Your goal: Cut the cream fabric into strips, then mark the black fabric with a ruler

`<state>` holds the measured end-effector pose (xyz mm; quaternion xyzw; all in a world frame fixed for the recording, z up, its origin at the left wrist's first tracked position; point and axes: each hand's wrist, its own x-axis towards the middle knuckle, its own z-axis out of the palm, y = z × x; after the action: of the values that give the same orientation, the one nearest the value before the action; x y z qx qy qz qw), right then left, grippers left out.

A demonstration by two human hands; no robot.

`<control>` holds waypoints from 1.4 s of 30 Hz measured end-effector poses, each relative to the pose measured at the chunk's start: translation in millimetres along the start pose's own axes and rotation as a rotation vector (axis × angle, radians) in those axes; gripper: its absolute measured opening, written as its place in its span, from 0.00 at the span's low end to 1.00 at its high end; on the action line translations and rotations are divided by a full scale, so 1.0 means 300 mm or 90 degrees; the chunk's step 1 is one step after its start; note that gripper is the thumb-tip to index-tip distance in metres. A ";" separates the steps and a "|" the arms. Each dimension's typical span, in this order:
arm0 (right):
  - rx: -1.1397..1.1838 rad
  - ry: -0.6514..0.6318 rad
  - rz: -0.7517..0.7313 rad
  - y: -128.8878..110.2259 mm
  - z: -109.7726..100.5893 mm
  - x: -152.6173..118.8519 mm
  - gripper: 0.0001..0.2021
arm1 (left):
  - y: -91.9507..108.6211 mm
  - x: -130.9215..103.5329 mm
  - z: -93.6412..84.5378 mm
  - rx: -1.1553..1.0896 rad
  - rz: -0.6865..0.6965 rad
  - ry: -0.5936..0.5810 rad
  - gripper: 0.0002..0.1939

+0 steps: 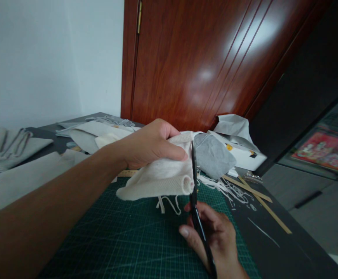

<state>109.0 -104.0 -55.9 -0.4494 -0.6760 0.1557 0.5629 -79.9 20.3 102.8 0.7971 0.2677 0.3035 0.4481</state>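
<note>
My left hand [160,145] pinches a piece of cream fabric [157,180] between thumb and fingers, holding it up above the green cutting mat [113,232]. The fabric's lower edge is rolled at its right end. Black scissors [194,170] stand nearly upright along that right edge, blades touching or very close to the cloth. Their handle lies in my right hand [212,232], whose fingers are closed round it. Whether the blades are parted is hard to make out. Thin cream strips [169,203] show just below the fabric.
Folded pale cloth [8,147] and more fabric pieces [99,133] lie left and behind. A grey cloth pouch [214,155], a white box [248,157], loose cord scraps [233,192] and wooden rulers [264,203] are on the right. A brown door [186,66] closes off the back.
</note>
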 end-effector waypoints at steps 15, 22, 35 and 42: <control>-0.033 0.020 -0.011 0.004 0.003 0.003 0.13 | -0.006 0.006 0.006 -0.132 -0.030 -0.040 0.04; 0.001 0.029 0.029 0.012 0.008 -0.003 0.10 | -0.006 0.012 0.012 -0.225 0.056 0.030 0.14; 0.012 0.035 0.043 0.011 0.007 -0.002 0.12 | -0.023 0.039 0.022 -0.053 0.117 0.074 0.07; 0.031 0.050 0.039 0.017 0.013 0.001 0.12 | -0.030 0.034 0.019 0.007 0.237 0.140 0.19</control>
<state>107.7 -99.6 -60.6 -0.4617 -0.6351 0.1715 0.5950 -70.3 28.4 95.1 0.7974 0.1649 0.4643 0.3484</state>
